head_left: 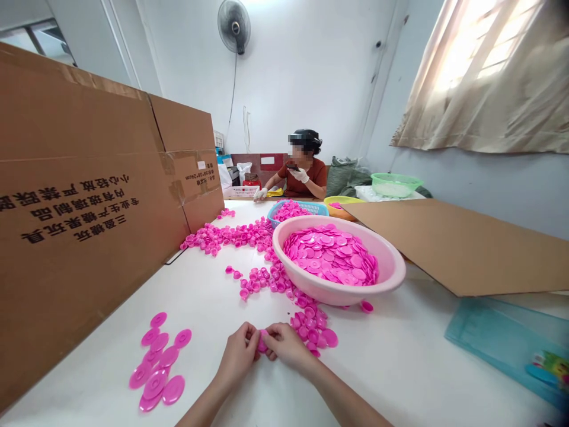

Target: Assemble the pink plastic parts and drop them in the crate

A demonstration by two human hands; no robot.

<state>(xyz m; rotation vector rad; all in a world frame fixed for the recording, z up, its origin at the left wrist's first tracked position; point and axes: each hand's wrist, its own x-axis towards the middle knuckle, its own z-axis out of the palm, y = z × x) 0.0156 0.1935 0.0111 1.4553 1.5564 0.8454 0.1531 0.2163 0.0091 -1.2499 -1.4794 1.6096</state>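
Observation:
Both my hands meet low on the white table (pixel 213 296). My left hand (pixel 237 354) and my right hand (pixel 288 347) have their fingers curled round one small pink plastic piece (pixel 262 344), pinched between them. Just right of my hands lies a heap of small pink caps (pixel 311 327). To the left, several flat pink discs (pixel 156 362) lie in a loose group. Behind the hands stands a pink basin (pixel 391 267) filled with flat pink discs.
A big brown cardboard box (pixel 84 213) walls the left side. A cardboard sheet (pixel 462 246) and a teal plastic folder (pixel 507 344) lie at the right. More pink caps (pixel 231 234) trail toward a blue basket (pixel 311 206). A person (pixel 302 172) in white gloves sits at the far end.

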